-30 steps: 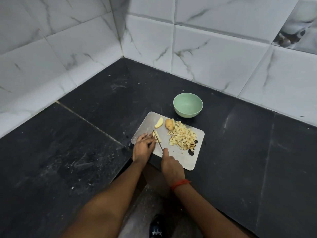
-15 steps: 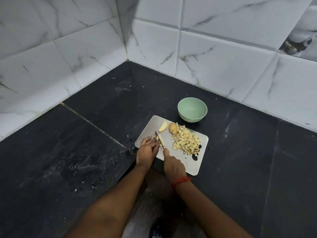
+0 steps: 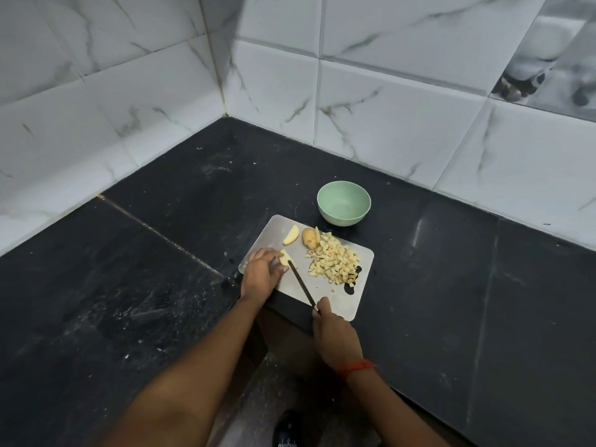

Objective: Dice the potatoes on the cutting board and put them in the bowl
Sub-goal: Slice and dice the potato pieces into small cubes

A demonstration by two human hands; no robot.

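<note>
Your left hand [image 3: 261, 273] is at the 9 o'clock edge of the cutting board [image 3: 340, 300], fingers bunched together and curled, pinning a potato slice [image 3: 283, 257] down. Your right hand [image 3: 335, 337], at 6 o'clock, has its fingers wrapped round the handle of the knife [image 3: 301, 283], blade tip at the slice. Diced potato [image 3: 333, 261] is heaped toward 3 o'clock. A wedge [image 3: 290, 235] and a skin-on piece [image 3: 308, 237] lie near 12. The bowl [image 3: 343, 217] stands on the counter [image 3: 451, 285] just beyond, at 1 o'clock.

Dim, cool light, soft sheen on the wall tiles [image 3: 403, 101], wide-angle bowing at edges
</note>
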